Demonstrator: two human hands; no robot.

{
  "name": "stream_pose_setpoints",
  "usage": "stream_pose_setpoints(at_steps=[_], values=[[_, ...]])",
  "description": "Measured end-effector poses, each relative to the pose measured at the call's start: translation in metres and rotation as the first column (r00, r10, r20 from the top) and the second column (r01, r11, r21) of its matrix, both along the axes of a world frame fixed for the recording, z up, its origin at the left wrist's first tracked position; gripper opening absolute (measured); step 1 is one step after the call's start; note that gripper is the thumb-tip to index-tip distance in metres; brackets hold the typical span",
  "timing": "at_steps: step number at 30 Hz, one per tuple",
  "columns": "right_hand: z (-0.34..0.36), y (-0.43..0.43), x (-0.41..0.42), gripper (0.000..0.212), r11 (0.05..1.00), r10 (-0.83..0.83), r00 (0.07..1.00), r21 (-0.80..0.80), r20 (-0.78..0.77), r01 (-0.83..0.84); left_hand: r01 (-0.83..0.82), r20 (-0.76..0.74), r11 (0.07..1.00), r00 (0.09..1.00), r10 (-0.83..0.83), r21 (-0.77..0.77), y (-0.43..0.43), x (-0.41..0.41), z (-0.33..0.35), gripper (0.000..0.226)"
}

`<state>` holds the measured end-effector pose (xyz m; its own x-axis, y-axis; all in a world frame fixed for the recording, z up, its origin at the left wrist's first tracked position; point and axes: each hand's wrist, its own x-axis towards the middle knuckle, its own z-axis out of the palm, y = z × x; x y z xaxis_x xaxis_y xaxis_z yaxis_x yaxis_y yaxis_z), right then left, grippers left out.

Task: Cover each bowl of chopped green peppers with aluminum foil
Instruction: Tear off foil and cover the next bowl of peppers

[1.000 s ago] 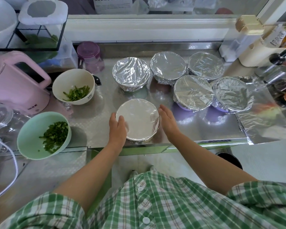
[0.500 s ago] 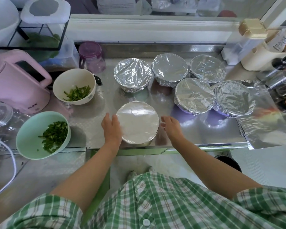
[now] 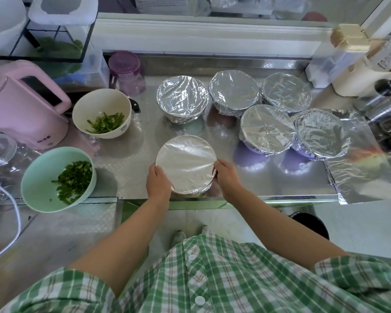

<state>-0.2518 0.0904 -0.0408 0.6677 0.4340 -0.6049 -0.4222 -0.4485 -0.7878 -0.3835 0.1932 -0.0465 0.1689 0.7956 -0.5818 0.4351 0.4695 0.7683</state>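
Observation:
A foil-covered bowl (image 3: 186,163) stands near the front edge of the steel counter (image 3: 127,154). My left hand (image 3: 158,184) grips its lower left side and my right hand (image 3: 226,177) grips its right side, fingers curled round the foil rim. Several other foil-covered bowls (image 3: 268,129) stand behind and to the right. Two uncovered bowls hold chopped green peppers: a cream bowl (image 3: 102,114) at the back left and a mint-green bowl (image 3: 58,178) at the front left. A loose sheet of aluminum foil (image 3: 366,170) lies flat at the right.
A pink kettle (image 3: 25,107) stands at the far left, a purple-lidded jar (image 3: 127,73) behind the cream bowl. Bottles and a white container (image 3: 357,71) crowd the back right. The counter's front edge runs just below my hands.
Both hands drew away from the bowl's sides half a second ago, then closed back onto its lower edges and now hold the foil rim.

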Motion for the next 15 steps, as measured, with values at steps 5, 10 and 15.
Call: stream_pose_setpoints(at_steps=[5,10,15], values=[[0.008,0.000,0.003,0.024,0.995,-0.048,0.991,0.077,-0.123,0.057,0.033,0.100,0.998,0.995,-0.028,-0.052,0.006,-0.001,0.002,0.039],[-0.005,-0.015,-0.011,0.021,0.995,-0.098,0.990,-0.021,-0.099,0.097,0.017,0.085,1.000,0.996,-0.017,0.004,0.004,-0.003,-0.001,0.036],[-0.003,-0.013,-0.013,0.020,0.985,-0.165,0.974,0.024,-0.153,0.170,0.040,0.049,0.999,0.998,-0.041,0.014,0.007,-0.002,0.000,0.024]])
